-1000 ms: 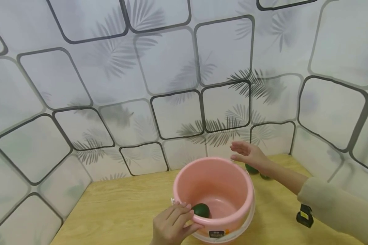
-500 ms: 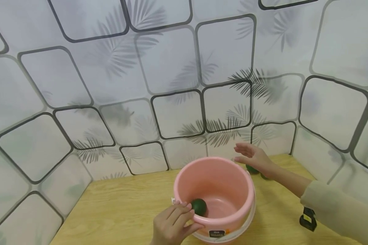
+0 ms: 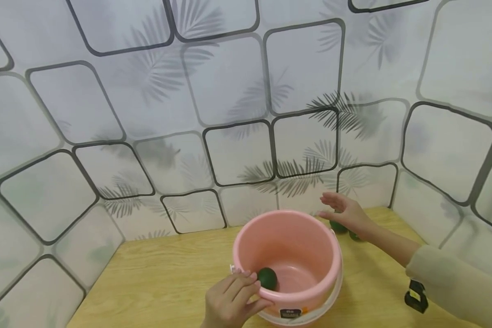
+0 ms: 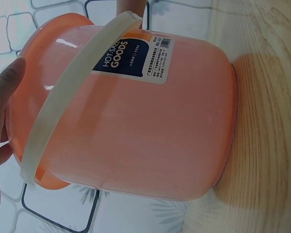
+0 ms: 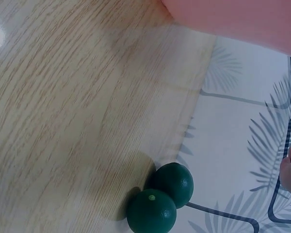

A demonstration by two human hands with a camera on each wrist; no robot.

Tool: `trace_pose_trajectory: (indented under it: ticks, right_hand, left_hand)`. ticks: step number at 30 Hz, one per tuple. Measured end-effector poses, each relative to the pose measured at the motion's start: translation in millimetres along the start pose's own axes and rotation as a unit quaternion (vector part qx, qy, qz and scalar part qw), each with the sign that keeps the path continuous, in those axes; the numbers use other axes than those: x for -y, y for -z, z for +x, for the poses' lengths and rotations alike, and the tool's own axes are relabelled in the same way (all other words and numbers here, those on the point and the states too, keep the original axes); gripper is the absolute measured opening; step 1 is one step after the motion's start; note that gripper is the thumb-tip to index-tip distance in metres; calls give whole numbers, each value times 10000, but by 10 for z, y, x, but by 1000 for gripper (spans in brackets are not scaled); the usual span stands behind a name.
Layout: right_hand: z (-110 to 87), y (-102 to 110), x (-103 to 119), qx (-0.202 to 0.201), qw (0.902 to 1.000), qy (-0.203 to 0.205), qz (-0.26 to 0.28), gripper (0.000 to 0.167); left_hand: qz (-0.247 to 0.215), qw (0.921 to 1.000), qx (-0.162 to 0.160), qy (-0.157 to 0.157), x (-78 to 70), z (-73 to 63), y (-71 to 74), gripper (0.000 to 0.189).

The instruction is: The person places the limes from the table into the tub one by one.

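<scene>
A pink plastic bucket (image 3: 287, 228) with a white handle (image 4: 58, 97) stands on the wooden table. My left hand (image 3: 231, 298) grips its near left rim, fingers over the edge and thumb on the outside. Inside, a dark green lime (image 3: 267, 279) lies on the bottom near the left wall, partly behind my fingers. My right hand (image 3: 346, 214) is raised beyond the bucket's far right rim, fingers loosely extended and holding nothing. Below it on the table sit two more green limes, a front one (image 5: 151, 211) and a back one (image 5: 173, 184), side by side in the right wrist view.
The wood-grain table (image 3: 160, 273) runs back to patterned wall covering (image 3: 238, 155) on the far side and both flanks. A small black device (image 3: 416, 296) with a yellow patch shows beneath my right sleeve (image 3: 447, 278).
My right hand has drifted slightly right, away from the bucket rim. Inside the bucket, the lime has shifted a little to the left. My left hand keeps its grip.
</scene>
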State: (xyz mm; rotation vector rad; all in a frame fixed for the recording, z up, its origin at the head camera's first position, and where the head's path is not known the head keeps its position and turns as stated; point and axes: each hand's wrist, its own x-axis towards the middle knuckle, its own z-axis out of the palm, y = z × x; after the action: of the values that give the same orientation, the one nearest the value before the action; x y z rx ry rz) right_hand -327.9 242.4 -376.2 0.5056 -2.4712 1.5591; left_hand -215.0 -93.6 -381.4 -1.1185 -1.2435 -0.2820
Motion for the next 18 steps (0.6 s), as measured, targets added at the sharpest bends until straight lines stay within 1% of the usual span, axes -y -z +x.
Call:
trace_pose_trajectory:
  ticks: [6,11,18]
  right_hand:
    - [-8,49,-38,-89,9998,24,-191,68]
    - [-7,93,-104,-159,9992,-31,-367,68]
    - [-4,159,-169,-112,9989,-57,-461,68]
  left_hand:
    - [-13,9999,92,52,-7,21,8,41]
    - [-18,9999,92,36,-6,27,12,41]
    - [3,9998,142,123,-15,-1,21,41]
